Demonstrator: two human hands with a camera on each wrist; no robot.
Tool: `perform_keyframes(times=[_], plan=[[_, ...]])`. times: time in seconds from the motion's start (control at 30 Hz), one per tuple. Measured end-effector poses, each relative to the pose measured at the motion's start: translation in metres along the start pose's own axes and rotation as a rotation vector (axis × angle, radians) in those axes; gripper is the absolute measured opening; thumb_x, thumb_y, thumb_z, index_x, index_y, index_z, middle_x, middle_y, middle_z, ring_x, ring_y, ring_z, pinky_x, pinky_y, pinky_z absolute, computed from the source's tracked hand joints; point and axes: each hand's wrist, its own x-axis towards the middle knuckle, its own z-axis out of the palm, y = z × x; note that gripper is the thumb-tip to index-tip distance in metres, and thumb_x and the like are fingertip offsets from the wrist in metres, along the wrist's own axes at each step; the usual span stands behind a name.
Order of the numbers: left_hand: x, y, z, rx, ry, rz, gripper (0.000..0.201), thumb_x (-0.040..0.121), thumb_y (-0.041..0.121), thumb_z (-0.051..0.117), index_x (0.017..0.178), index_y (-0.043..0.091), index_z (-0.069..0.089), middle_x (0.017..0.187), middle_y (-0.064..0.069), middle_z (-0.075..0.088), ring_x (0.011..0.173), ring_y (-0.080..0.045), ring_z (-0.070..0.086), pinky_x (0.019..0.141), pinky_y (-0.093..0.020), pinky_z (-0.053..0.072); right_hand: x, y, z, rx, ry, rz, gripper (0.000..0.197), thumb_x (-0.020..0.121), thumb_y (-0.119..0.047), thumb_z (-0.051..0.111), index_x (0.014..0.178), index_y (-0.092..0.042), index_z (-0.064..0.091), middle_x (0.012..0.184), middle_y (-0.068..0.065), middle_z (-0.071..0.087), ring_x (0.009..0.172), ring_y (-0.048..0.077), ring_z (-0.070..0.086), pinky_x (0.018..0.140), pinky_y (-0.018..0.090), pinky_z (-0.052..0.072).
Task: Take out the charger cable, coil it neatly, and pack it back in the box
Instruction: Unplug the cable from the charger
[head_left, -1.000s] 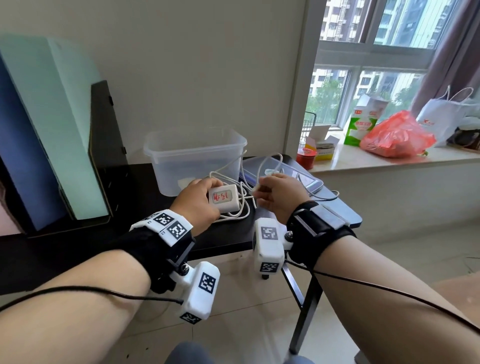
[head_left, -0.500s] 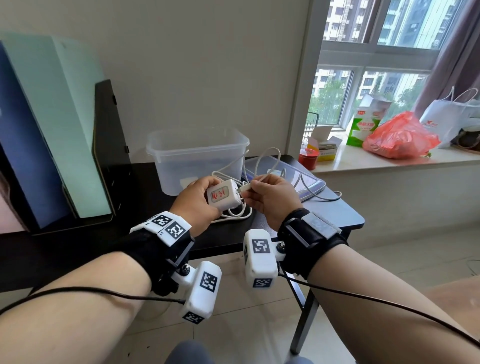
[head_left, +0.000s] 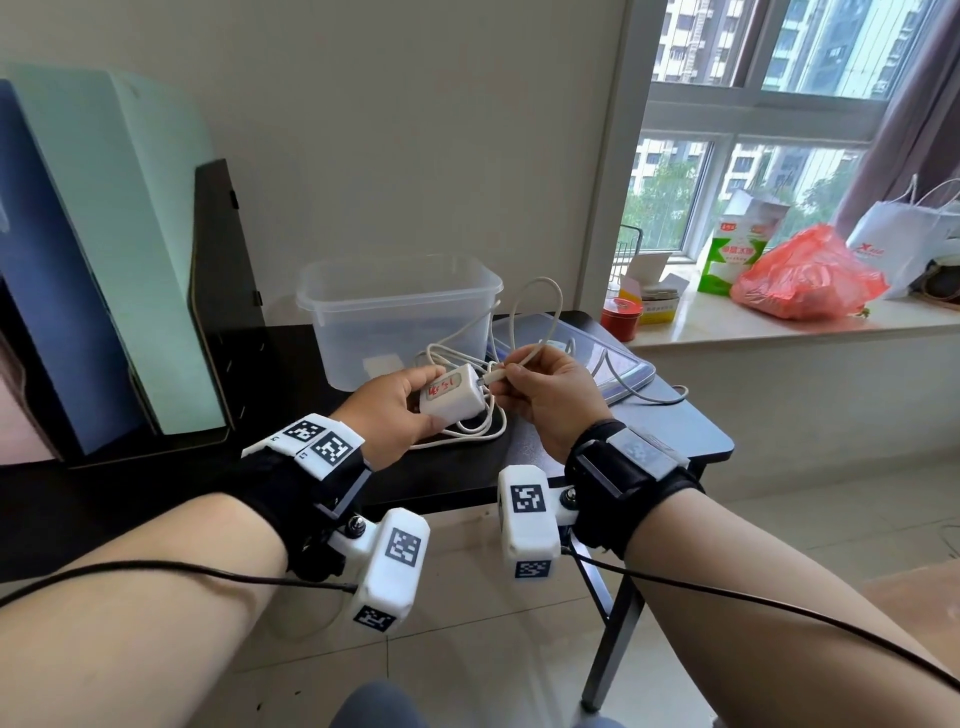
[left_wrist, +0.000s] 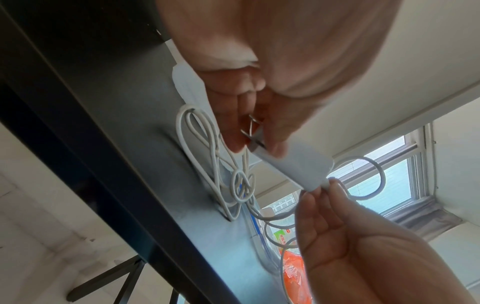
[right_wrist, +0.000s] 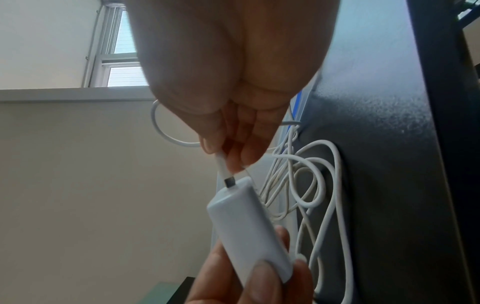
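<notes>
My left hand (head_left: 400, 410) grips a white charger adapter (head_left: 451, 392) with red writing on it, just above the black table (head_left: 130, 499). My right hand (head_left: 540, 400) pinches the USB plug (head_left: 493, 375) of the white cable (head_left: 535, 296) at the adapter's port. In the right wrist view the plug (right_wrist: 226, 176) meets the adapter (right_wrist: 249, 226) with its metal part still showing. The rest of the cable (left_wrist: 205, 162) lies in loose tangled loops on the table. The clear plastic box (head_left: 400, 306) stands open behind the hands.
A flat clear lid (head_left: 618, 364) lies to the right of the box, with cable running over it. A dark stand with a pale green panel (head_left: 156, 260) takes up the table's left. A red tin (head_left: 621, 318), a carton and a red bag (head_left: 810, 275) sit on the windowsill.
My right hand has come in from the right and brought the cable's plug to the adapter's port. The left hand has kept the adapter, tilting it slightly. A cable loop now rises above the right hand.
</notes>
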Motion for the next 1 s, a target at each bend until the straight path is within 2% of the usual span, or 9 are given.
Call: perform_keyframes(times=[0.1, 0.23, 0.5, 0.67, 0.73, 0.83, 0.9, 0.97, 1.0], plan=[[0.003, 0.0, -0.004, -0.003, -0.012, -0.003, 0.064, 0.08, -0.001, 0.065, 0.137, 0.018, 0.044, 0.125, -0.004, 0.06, 0.116, -0.02, 0.058, 0.107, -0.034, 0.041, 0.001, 0.0, 0.0, 0.015, -0.005, -0.009, 0.022, 0.09, 0.008, 0.047, 0.076, -0.008, 0.054, 0.068, 0.011, 0.062, 0.049, 0.008, 0.062, 0.053, 0.02, 0.055], [0.004, 0.0, -0.005, -0.021, -0.022, -0.005, 0.065, 0.079, -0.001, 0.066, 0.137, 0.015, 0.044, 0.128, -0.009, 0.06, 0.116, -0.022, 0.059, 0.106, -0.038, 0.043, 0.001, -0.001, 0.0, -0.025, -0.02, -0.016, 0.022, 0.09, 0.008, 0.047, 0.075, -0.008, 0.053, 0.068, 0.011, 0.062, 0.049, 0.007, 0.061, 0.053, 0.019, 0.055], [0.002, 0.005, -0.006, 0.064, -0.036, 0.009, 0.06, 0.079, 0.006, 0.069, 0.134, 0.015, 0.048, 0.119, -0.006, 0.064, 0.106, -0.018, 0.062, 0.095, -0.028, 0.048, -0.001, 0.003, 0.002, -0.05, -0.001, 0.001, 0.022, 0.089, 0.007, 0.048, 0.074, -0.008, 0.055, 0.071, 0.012, 0.06, 0.057, 0.013, 0.056, 0.056, 0.02, 0.054], [0.0, 0.011, -0.008, 0.064, -0.049, 0.011, 0.059, 0.074, 0.005, 0.071, 0.128, 0.016, 0.05, 0.12, -0.011, 0.063, 0.107, -0.024, 0.062, 0.095, -0.034, 0.05, -0.001, 0.004, 0.007, -0.059, -0.016, -0.01, 0.022, 0.088, 0.007, 0.051, 0.073, -0.007, 0.058, 0.068, 0.01, 0.061, 0.051, 0.008, 0.058, 0.056, 0.019, 0.054], [0.001, 0.016, -0.005, 0.109, -0.084, 0.021, 0.056, 0.075, 0.01, 0.069, 0.126, 0.021, 0.049, 0.113, -0.006, 0.065, 0.099, -0.021, 0.063, 0.089, -0.031, 0.05, -0.002, 0.003, 0.015, -0.088, -0.053, -0.039, 0.024, 0.085, 0.008, 0.054, 0.069, -0.008, 0.059, 0.064, 0.009, 0.061, 0.049, 0.008, 0.056, 0.055, 0.018, 0.053], [0.003, 0.024, -0.001, 0.142, -0.049, 0.042, 0.05, 0.077, 0.016, 0.069, 0.123, 0.023, 0.05, 0.099, 0.001, 0.063, 0.079, -0.012, 0.059, 0.072, -0.021, 0.046, -0.002, 0.002, 0.024, -0.131, -0.065, -0.073, 0.026, 0.083, 0.008, 0.057, 0.066, -0.011, 0.061, 0.062, 0.011, 0.059, 0.05, 0.01, 0.055, 0.056, 0.02, 0.051], [0.003, 0.029, 0.0, 0.138, -0.011, 0.068, 0.049, 0.076, 0.02, 0.068, 0.122, 0.024, 0.053, 0.101, 0.002, 0.065, 0.085, -0.013, 0.062, 0.079, -0.025, 0.05, -0.001, 0.002, 0.027, -0.153, -0.094, -0.095, 0.025, 0.081, 0.008, 0.06, 0.066, -0.012, 0.062, 0.062, 0.01, 0.061, 0.05, 0.011, 0.055, 0.055, 0.022, 0.05], [0.002, 0.034, 0.002, 0.112, -0.002, 0.11, 0.046, 0.079, 0.012, 0.061, 0.123, 0.022, 0.055, 0.105, -0.002, 0.067, 0.098, -0.018, 0.064, 0.091, -0.03, 0.05, -0.001, 0.001, 0.029, -0.218, -0.123, -0.131, 0.025, 0.078, 0.007, 0.064, 0.063, -0.013, 0.062, 0.058, 0.004, 0.062, 0.048, 0.009, 0.054, 0.053, 0.019, 0.047], [0.003, 0.037, 0.003, 0.085, 0.011, 0.122, 0.044, 0.081, 0.006, 0.056, 0.122, 0.021, 0.055, 0.104, -0.002, 0.067, 0.1, -0.018, 0.063, 0.091, -0.029, 0.048, -0.001, 0.001, 0.03, -0.262, -0.117, -0.158, 0.025, 0.077, 0.004, 0.067, 0.062, -0.015, 0.061, 0.057, 0.0, 0.061, 0.049, 0.008, 0.052, 0.053, 0.019, 0.046]])
